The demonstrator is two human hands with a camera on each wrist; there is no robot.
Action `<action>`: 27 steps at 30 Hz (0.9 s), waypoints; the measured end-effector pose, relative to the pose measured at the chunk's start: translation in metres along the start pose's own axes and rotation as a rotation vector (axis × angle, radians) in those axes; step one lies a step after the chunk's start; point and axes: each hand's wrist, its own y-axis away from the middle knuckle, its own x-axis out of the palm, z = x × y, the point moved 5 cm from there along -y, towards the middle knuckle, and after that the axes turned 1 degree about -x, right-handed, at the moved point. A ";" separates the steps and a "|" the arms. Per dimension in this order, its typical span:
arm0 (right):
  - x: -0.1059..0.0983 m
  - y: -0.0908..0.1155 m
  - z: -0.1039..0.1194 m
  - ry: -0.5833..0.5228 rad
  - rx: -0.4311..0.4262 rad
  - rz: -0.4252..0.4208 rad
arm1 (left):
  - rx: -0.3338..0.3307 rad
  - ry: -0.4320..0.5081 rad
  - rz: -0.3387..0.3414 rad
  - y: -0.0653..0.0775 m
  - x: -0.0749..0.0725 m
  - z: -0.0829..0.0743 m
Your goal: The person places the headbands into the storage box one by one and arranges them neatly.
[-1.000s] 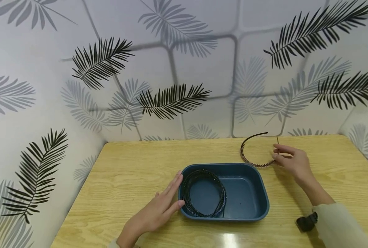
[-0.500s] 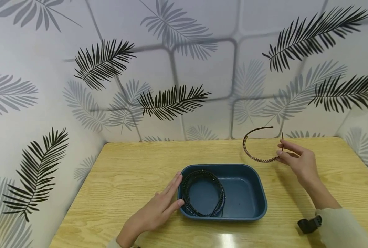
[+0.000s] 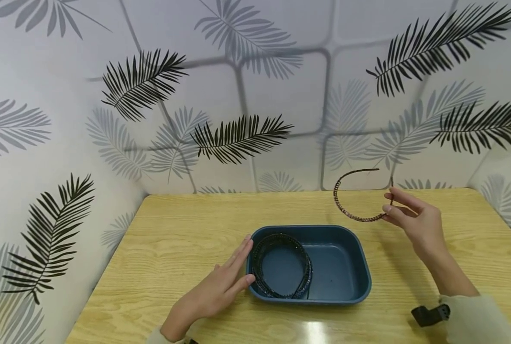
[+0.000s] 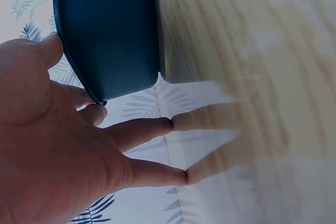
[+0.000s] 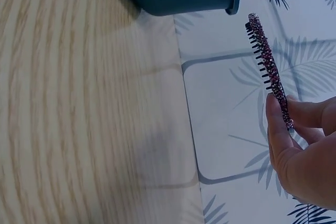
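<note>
My right hand (image 3: 418,224) pinches one side of a toothed headband (image 3: 343,206) between thumb and fingers, holding it up over the back right of the table. Close up in the right wrist view, that headband (image 5: 269,64) shows pink and dark glitter and a row of black teeth. A blue rectangular bin (image 3: 364,267) stands at the table's middle. Several dark headbands (image 3: 309,272) lie stacked in its left half. Against the bin's left wall rests my left hand (image 3: 221,289), its fingers extended; in the left wrist view two fingertips touch the tabletop.
The wooden table (image 3: 182,229) runs back to a wall (image 3: 281,95) patterned with leaves. A black strap-like device (image 3: 429,315) is on the right sleeve (image 3: 474,315).
My right hand has lifted the headband from near the bin's back right corner, up and slightly to the right. The left hand stays at the bin.
</note>
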 end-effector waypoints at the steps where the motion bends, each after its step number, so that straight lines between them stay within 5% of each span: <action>1: 0.002 0.000 0.001 -0.005 -0.001 0.006 | -0.001 0.001 0.000 0.000 0.000 0.000; 27: 0.065 0.012 0.031 0.005 -0.079 0.111 | 0.007 0.016 -0.006 -0.001 0.000 -0.002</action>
